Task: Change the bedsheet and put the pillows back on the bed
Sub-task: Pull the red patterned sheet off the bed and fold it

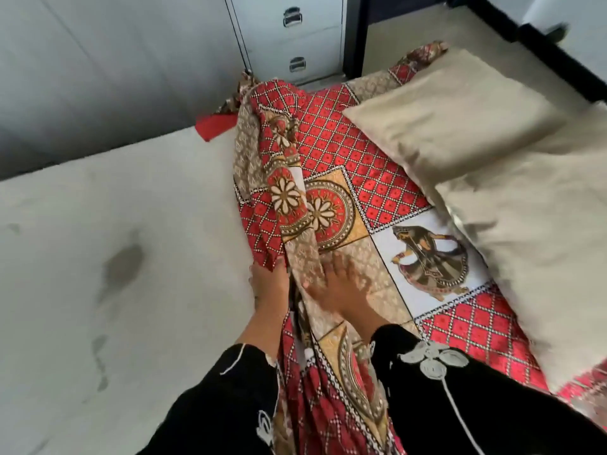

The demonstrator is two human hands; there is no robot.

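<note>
Bedsheet, red and patterned, was seen lying flat over the right half of the bed and gathered into a long ridge down the middle, with the bare, stained mattress exposed to the left of it. The left hand was placed at the near end of that ridge, its fingers seemingly clasped round the bunched cloth, though their tips were hidden in the fold. The right hand was laid flat on the sheet just beside it, fingers spread and holding nothing. The step in hand was judged to be the stripping of the old sheet, half of it being drawn off the mattress; a spreading-out could not be wholly ruled out. For the next move, the far pillow and the near pillow, both resting on the flat part of the sheet, would need to be lifted away before the cloth could be pulled free. By count: one bedsheet, two pillows, one mattress, two hands, and one drawer cabinet beyond the bed; no second sheet was seen.
</note>
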